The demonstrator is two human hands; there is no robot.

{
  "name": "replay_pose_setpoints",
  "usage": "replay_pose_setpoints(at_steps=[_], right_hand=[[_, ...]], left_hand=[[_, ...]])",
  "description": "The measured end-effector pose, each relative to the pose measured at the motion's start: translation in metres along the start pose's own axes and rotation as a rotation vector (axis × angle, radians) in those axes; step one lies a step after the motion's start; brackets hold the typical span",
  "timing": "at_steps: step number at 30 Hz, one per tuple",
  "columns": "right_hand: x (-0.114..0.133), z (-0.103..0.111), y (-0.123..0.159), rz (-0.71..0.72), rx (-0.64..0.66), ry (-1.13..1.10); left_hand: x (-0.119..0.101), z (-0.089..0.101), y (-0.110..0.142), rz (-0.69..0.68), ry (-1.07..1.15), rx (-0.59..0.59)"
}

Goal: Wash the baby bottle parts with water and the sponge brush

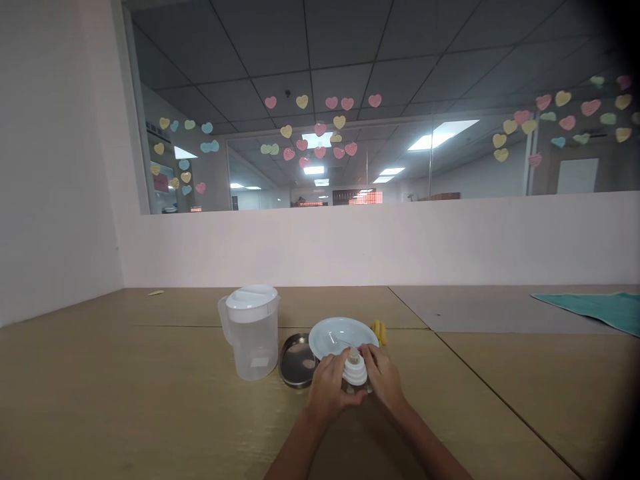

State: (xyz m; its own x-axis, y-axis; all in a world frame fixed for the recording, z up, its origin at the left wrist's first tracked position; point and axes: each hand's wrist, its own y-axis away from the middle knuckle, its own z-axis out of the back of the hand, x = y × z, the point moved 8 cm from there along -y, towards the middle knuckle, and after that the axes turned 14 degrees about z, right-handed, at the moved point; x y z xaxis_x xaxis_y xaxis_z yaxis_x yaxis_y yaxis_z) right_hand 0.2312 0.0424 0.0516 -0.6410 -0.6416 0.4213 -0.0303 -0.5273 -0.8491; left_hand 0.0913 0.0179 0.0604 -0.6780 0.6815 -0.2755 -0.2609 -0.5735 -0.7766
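Sitting between left grip (pixel 327 387) and right grip (pixel 385 377), both curled against its sides, a white ringed object (pixel 355 371).

muted light | ceiling panels (pixel 443 135) glaring white | right corners blacked out
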Motion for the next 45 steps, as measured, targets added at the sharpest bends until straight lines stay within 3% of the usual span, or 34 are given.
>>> replay_pose_setpoints(at_steps=[8, 14, 19, 22, 34, 38, 42, 45], right_hand=[[0.012, 0.006, 0.001, 0.063, -0.089, -0.172], [0.046, 0.008, 0.001, 0.325, -0.012, -0.068], [0.054, 0.005, 0.003, 0.334, -0.009, -0.027], [0.054, 0.005, 0.003, 0.327, -0.014, -0.065], [0.033, 0.002, 0.01, 0.345, -0.003, -0.206], [0.028, 0.007, 0.005, 0.376, 0.0, -0.142], [0.015, 0.017, 0.0, 0.286, -0.052, -0.006], [0.023, 0.017, 0.001, 0.33, -0.034, 0.032]], left_hand=[[-0.001, 0.0, 0.0, 0.027, -0.002, 0.02], [-0.003, 0.001, 0.002, 0.067, 0.055, 0.07], [0.006, -0.001, 0.0, 0.219, 0.117, 0.132], [0.008, -0.003, 0.0, 0.25, 0.14, 0.144], [0.002, -0.007, 0.004, 0.133, 0.194, 0.143], [0.0, -0.004, 0.005, 0.119, 0.19, 0.127], [-0.001, -0.004, 0.006, 0.095, 0.169, 0.11], [0.002, -0.004, 0.005, 0.126, 0.163, 0.11]])
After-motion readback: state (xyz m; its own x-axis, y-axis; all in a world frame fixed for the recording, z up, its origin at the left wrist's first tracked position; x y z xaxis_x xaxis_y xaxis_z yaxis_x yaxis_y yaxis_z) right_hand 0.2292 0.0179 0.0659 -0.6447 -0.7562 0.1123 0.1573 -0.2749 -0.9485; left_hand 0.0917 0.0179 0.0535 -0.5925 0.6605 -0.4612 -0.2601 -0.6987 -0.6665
